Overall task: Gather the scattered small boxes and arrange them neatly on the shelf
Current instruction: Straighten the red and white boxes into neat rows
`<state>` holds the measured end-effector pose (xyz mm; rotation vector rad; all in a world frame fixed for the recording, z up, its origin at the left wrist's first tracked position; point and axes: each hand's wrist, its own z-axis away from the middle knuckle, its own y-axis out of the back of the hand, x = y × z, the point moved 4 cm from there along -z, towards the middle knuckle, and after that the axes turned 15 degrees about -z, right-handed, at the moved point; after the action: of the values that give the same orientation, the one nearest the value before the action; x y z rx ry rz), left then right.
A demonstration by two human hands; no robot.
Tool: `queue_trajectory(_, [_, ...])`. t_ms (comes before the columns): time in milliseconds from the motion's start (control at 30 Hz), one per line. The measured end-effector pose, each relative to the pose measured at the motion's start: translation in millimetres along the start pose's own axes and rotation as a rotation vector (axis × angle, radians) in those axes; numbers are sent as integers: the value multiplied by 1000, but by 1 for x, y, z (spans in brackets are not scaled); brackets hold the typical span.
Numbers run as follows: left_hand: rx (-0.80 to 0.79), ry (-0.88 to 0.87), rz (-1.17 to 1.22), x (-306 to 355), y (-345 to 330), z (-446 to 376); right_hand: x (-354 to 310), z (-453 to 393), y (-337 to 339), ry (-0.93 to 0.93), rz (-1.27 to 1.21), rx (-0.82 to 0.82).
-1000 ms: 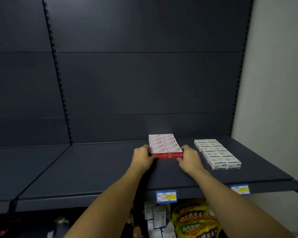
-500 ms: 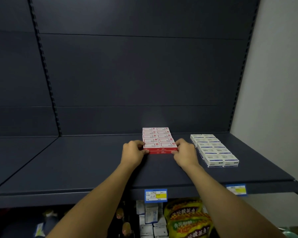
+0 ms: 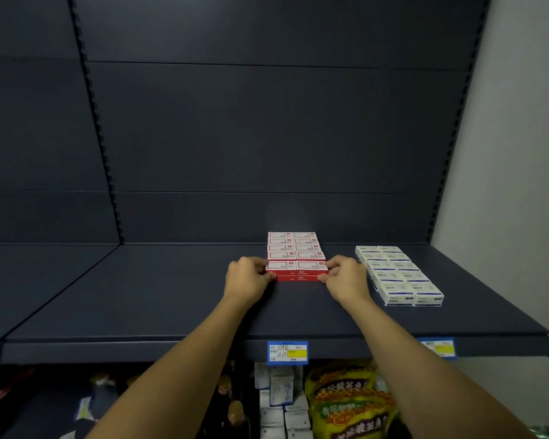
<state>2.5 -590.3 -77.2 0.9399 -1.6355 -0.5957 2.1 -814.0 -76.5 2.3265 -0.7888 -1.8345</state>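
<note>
The red boxes (image 3: 296,256) lie in two neat columns on the dark shelf (image 3: 140,299), near its back panel. The left hand (image 3: 247,278) and the right hand (image 3: 343,278) pinch the front pair of boxes from both ends with curled fingers. The white boxes (image 3: 398,274) lie in rows near the right hand.

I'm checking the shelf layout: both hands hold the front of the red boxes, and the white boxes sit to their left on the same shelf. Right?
Not quite. The head view shows the white boxes to the right of the red boxes, not the left. The rest holds: the left hand and right hand grip the front row's ends, and both groups sit on the same shelf.
</note>
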Motion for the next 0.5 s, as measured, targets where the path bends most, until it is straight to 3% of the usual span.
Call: queue_trajectory(500, [-47,8,80,-21,16,43,-11,52,17,20,48,-75])
